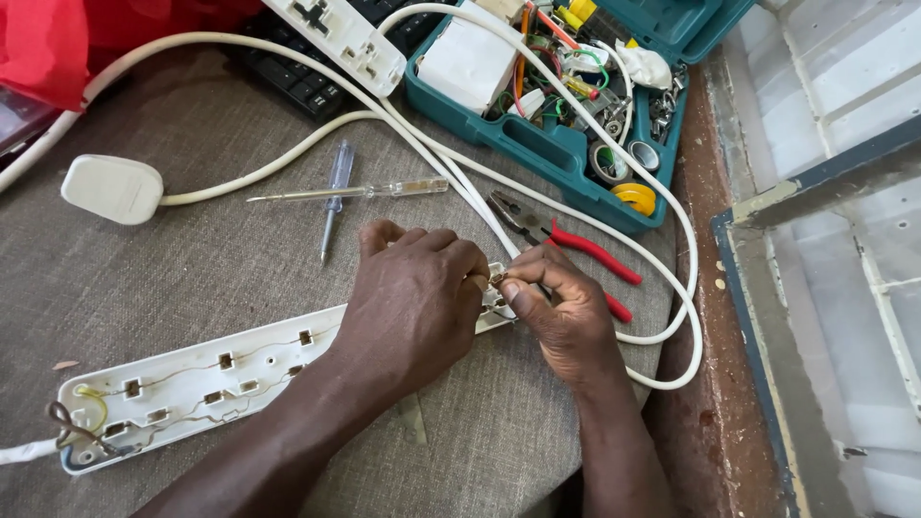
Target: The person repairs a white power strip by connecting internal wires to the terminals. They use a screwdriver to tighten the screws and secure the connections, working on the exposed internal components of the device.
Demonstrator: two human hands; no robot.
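A grey woven tabletop [144,288] carries everything here, its right edge running beside a reddish-brown ledge [715,384]. At the far right corner sits an open teal tool case [537,144] crammed with wire offcuts, tape rolls and small fittings. Along the near edge lies an opened white power strip base [192,384], its brass contact strips and thin wiring exposed, stretching from the near left corner toward the middle. A white cable [686,288] loops from the far edge, past the case, round the right edge and back toward the hands. A second, closed white power strip [336,38] lies on a black keyboard [297,82] at the far edge. A white plug [110,189] rests near the left edge.

The left hand [413,307] lies over the right end of the opened strip, fingers curled down onto it, covering that end. The right hand [566,312] sits just beside it, thumb and forefinger pinched on a small metal part at the strip's end; what it is cannot be told. Red-handled pliers [566,240] lie just beyond the right hand, and a clear-handled tester screwdriver [355,192] crosses a smaller blue-handled screwdriver [334,197] beyond the left hand.
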